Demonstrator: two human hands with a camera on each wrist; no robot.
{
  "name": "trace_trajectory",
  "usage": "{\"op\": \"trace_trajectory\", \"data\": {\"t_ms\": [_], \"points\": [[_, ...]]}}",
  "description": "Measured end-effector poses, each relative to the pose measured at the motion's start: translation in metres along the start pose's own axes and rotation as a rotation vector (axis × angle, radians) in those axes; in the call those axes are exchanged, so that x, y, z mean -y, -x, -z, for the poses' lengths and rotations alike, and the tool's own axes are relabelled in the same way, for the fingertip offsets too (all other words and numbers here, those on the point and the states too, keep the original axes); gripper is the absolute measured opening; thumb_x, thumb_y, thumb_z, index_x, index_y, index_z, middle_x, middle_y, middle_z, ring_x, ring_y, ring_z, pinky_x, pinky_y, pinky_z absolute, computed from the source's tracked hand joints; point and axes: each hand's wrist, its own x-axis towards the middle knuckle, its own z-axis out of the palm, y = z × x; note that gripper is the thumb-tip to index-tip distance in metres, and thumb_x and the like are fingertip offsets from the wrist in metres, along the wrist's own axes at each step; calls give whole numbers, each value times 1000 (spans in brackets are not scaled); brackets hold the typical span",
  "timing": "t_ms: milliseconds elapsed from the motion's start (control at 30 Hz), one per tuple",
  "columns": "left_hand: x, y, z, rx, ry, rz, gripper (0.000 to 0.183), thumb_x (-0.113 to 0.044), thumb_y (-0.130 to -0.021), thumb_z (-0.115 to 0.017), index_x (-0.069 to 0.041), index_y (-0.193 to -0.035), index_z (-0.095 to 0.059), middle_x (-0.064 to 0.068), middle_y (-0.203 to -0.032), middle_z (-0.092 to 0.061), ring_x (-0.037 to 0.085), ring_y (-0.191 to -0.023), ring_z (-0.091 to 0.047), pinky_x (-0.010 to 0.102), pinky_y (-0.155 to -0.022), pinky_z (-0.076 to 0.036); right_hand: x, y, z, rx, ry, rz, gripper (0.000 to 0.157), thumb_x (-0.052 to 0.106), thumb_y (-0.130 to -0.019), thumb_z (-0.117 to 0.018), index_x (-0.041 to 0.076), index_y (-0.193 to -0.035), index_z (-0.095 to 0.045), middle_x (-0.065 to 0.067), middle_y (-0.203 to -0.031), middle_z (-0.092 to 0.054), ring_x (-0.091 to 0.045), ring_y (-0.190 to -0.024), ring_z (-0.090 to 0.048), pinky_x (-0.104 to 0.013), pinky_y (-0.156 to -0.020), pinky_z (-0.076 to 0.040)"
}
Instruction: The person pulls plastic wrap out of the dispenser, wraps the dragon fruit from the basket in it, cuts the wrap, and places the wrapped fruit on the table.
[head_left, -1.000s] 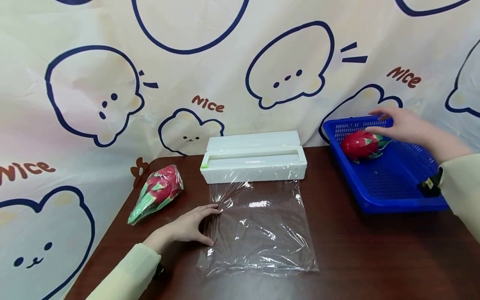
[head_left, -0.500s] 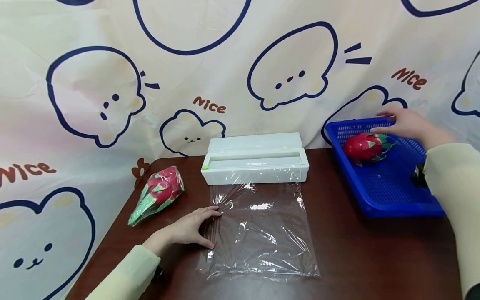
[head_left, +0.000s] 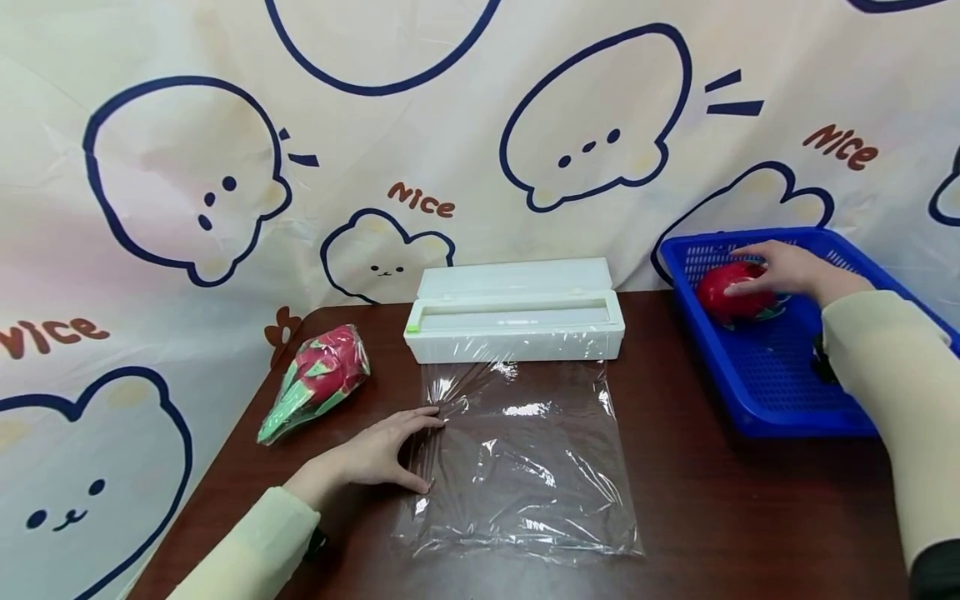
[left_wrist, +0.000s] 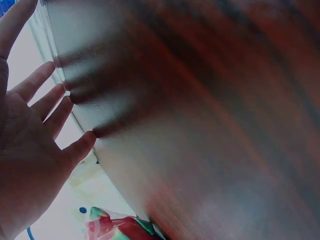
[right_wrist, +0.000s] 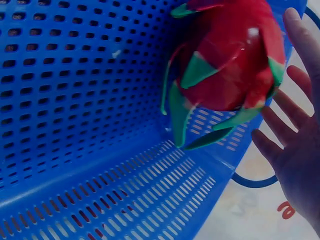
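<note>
My left hand (head_left: 372,450) rests at the left edge of a sheet of clear plastic wrap (head_left: 525,467), thumb and fingers spread and fingertips touching down. The left wrist view shows the same fingers (left_wrist: 47,102) extended. The wrap runs out from a white dispenser box (head_left: 517,340) with its lid up. At the right, my right hand (head_left: 795,271) reaches into a blue basket (head_left: 798,423), over a red dragon fruit (head_left: 723,293) with green scales. In the right wrist view the fingers (right_wrist: 285,132) lie beside the fruit (right_wrist: 227,75), fairly straight and not closed around it.
A second dragon fruit (head_left: 322,375), covered in clear wrap, lies on the brown table (head_left: 712,517) left of the box. A patterned cloth (head_left: 465,142) hangs behind the table. The basket's raised walls surround the unwrapped fruit.
My right hand has moved down from above the basket's back rim onto the dragon fruit. My left hand stays at the wrap's edge. The head view has shifted slightly.
</note>
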Motion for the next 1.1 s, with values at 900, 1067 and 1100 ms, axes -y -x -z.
{"op": "trace_trajectory", "data": {"t_ms": [900, 1067, 1100], "points": [[-1, 0, 2, -1, 19, -1, 82, -42, -71, -86, -10, -138, -51, 13, -150, -38, 35, -135, -36, 54, -105, -33, -5, 5, -20, 45, -14, -17, 86, 50, -80, -75, -4, -136, -40, -39, -129, -33, -60, -113, -34, -69, -83, -43], [-1, 0, 1, 13, 33, 5, 81, -42, -72, -85, -10, -139, -51, 13, -151, -37, 36, -135, -35, 55, -105, -32, -9, 8, -25, 103, -13, -33, 92, 49, -79, -77, -1, -141, -31, -40, -131, -32, -62, -113, -36, -71, -84, -40], [-1, 0, 1, 13, 36, 8, 81, -42, -72, -85, -11, -138, -51, 13, -151, -37, 36, -135, -35, 55, -105, -32, -8, 9, -25, 110, -7, -31, 94, 49, -78, -77, 0, -142, -30, -41, -132, -32, -62, -113, -35, -71, -84, -39]]}}
